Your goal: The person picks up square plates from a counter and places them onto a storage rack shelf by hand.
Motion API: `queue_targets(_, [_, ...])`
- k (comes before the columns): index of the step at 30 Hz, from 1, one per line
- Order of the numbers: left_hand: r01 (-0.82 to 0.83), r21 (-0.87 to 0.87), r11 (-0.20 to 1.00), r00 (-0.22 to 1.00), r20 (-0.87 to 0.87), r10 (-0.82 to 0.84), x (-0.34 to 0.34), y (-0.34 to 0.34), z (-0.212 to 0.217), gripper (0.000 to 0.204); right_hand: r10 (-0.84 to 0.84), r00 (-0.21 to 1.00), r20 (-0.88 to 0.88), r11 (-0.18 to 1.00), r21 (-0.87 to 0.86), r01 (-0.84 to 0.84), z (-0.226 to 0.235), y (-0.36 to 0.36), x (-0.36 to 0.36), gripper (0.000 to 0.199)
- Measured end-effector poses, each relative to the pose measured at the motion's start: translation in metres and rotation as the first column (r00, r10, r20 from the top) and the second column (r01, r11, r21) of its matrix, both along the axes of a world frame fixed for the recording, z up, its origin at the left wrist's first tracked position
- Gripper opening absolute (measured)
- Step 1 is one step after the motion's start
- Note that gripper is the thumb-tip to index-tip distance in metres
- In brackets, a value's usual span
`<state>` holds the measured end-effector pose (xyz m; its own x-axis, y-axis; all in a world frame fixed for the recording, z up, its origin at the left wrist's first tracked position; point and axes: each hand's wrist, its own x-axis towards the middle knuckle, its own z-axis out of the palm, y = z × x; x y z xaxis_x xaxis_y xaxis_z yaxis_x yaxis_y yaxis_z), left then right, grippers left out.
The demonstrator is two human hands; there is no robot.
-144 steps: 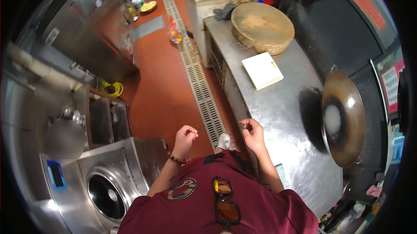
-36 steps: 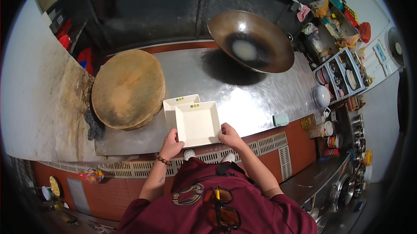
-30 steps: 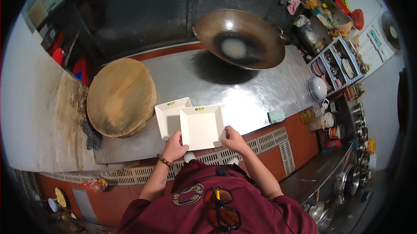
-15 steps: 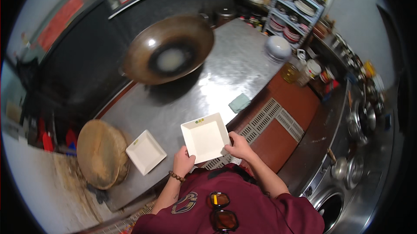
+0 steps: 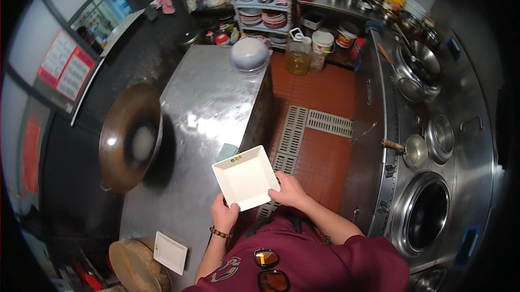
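Between my two hands I hold a square white dish (image 5: 247, 180) with sloping sides and a small green-yellow mark on its far rim. My left hand (image 5: 224, 214) grips its near left corner, thumb on the rim. On the right edge, my right hand (image 5: 288, 189) pinches the rim with the thumb on top. Nothing lies in the dish. A second square white dish (image 5: 171, 253) rests on the steel table beside a round wooden chopping block (image 5: 135, 265). Just past the held dish, a folded green cloth (image 5: 227, 151) lies at the table's edge.
A large wok (image 5: 127, 140) stands at the left of the steel table (image 5: 200, 86); an upturned pale bowl (image 5: 248, 54) sits at its far end. Red tiled floor (image 5: 325, 156) with drain grates runs alongside. At right is a stove (image 5: 401, 129) with a ladle (image 5: 415, 151) and pots.
My view has swung to the right, so the wok, chopping block and second dish now appear further left and the stove shows more. Both hands still hold the dish, now slightly tilted.
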<state>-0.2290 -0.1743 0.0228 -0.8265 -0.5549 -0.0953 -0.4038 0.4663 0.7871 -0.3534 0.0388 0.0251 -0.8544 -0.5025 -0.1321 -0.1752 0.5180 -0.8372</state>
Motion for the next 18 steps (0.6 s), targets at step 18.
queue_targets(18, [0.455,-0.123,0.882,0.882,-0.077,-0.465,-0.155,0.109,0.019,0.032,-0.48,0.844,-0.24,0.874,-0.046,0.484,-0.01,0.127,-0.054,0.034])
